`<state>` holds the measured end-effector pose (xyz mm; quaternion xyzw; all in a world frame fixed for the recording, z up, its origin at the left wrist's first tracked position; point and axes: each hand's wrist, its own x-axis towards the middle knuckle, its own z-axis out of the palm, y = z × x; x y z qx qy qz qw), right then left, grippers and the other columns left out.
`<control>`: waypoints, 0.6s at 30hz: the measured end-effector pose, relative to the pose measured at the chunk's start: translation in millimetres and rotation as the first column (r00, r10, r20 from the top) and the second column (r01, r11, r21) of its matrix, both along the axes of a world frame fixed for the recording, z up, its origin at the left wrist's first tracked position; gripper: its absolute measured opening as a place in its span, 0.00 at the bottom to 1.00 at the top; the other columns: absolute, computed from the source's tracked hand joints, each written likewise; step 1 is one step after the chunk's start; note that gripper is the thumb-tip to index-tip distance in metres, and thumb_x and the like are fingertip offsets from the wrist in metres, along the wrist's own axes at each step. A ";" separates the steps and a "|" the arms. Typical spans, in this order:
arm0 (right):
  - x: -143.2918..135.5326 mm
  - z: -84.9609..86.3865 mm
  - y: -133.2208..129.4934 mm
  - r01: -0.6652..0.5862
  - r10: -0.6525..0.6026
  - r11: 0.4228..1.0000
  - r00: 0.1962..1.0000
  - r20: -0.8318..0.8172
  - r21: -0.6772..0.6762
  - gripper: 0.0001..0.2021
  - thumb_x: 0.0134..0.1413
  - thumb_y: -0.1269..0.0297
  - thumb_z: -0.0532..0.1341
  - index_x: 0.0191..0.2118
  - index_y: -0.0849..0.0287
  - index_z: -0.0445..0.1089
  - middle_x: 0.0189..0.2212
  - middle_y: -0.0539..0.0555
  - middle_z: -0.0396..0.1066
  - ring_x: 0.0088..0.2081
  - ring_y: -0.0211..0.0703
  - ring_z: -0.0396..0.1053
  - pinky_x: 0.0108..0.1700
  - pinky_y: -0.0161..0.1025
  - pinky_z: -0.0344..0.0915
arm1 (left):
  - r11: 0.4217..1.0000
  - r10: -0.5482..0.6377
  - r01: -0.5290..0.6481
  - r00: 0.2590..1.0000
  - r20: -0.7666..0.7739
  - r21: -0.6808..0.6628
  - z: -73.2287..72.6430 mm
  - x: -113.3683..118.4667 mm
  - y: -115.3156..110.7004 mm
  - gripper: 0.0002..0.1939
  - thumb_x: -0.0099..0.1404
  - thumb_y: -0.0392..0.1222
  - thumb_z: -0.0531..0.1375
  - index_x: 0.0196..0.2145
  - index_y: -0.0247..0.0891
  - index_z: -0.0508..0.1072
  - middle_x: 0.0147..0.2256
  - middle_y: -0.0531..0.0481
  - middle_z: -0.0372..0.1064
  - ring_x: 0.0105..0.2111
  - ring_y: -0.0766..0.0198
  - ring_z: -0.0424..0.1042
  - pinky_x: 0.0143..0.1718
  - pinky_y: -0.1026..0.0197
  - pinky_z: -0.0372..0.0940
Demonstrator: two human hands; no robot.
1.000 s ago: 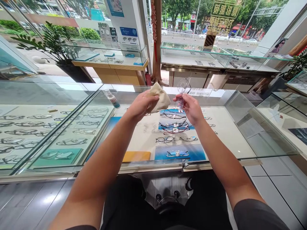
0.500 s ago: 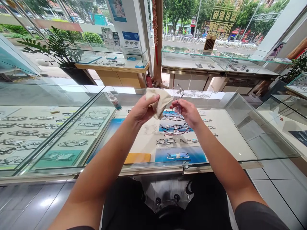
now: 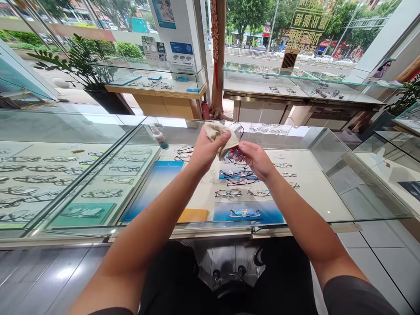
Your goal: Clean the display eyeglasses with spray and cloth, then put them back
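A cream cloth [image 3: 213, 131] is bunched in my left hand [image 3: 210, 148], its thumb pressed on top. Close on the right, my right hand [image 3: 257, 158] pinches a pair of thin-rimmed glasses [image 3: 242, 130], whose upper rim stands out above the fingers. The cloth meets the glasses between the two hands and hides part of them. Both hands are held over the glass display counter [image 3: 297, 139]. Under the glass lie several glasses, among them a dark-rimmed pair [image 3: 228, 193] and a pair on a blue card [image 3: 244, 213].
A spray bottle [image 3: 160, 138] stands on the counter left of my hands. An orange-yellow object [image 3: 193, 215] lies inside the case near the front. Farther back are more glass cases, a potted plant [image 3: 87, 72] and a wooden post [image 3: 217, 65].
My left hand has moved right with the cloth, up against the glasses. The glasses have shifted a little left and down, and the cloth now covers more of them.
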<state>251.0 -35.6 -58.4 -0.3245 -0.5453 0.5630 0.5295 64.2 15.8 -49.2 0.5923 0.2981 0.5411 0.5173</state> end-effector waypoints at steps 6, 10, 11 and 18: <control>1.3 -2.7 1.8 0.007 -0.008 0.999 1.000 0.027 0.035 0.21 0.60 0.38 0.72 0.40 0.53 0.82 0.39 0.53 0.81 0.42 0.44 0.75 0.46 0.42 0.69 | 0.766 0.620 -0.564 0.775 -0.121 0.309 -0.3 6.6 -15.9 0.34 0.60 0.54 0.80 0.50 0.45 0.63 0.54 0.43 0.67 0.57 0.53 0.69 0.56 0.52 0.69; 1.1 -2.3 1.5 -0.002 -0.001 0.998 0.999 0.050 0.064 0.20 0.62 0.40 0.71 0.39 0.53 0.82 0.38 0.54 0.81 0.41 0.45 0.73 0.46 0.42 0.69 | 0.882 0.431 -0.349 0.870 -0.241 0.316 5.3 6.5 -23.4 0.22 0.72 0.60 0.69 0.37 0.43 0.66 0.36 0.51 0.68 0.38 0.60 0.70 0.43 0.57 0.66; 1.2 -2.3 1.5 -0.003 0.000 0.998 0.999 0.053 0.068 0.19 0.63 0.40 0.70 0.39 0.53 0.82 0.38 0.54 0.81 0.41 0.44 0.73 0.45 0.42 0.68 | 0.917 0.353 -0.284 0.906 -0.235 0.281 5.7 7.1 -23.0 0.22 0.73 0.61 0.67 0.37 0.42 0.67 0.34 0.51 0.69 0.36 0.61 0.69 0.41 0.58 0.65; 2.9 -3.5 2.8 0.018 -0.021 0.998 0.998 0.051 0.053 0.20 0.61 0.40 0.71 0.42 0.53 0.83 0.38 0.53 0.80 0.39 0.44 0.73 0.45 0.43 0.69 | 0.990 -0.102 0.102 0.995 0.000 0.101 6.5 14.7 -16.2 0.27 0.67 0.67 0.71 0.40 0.39 0.74 0.33 0.50 0.72 0.28 0.65 0.68 0.31 0.59 0.67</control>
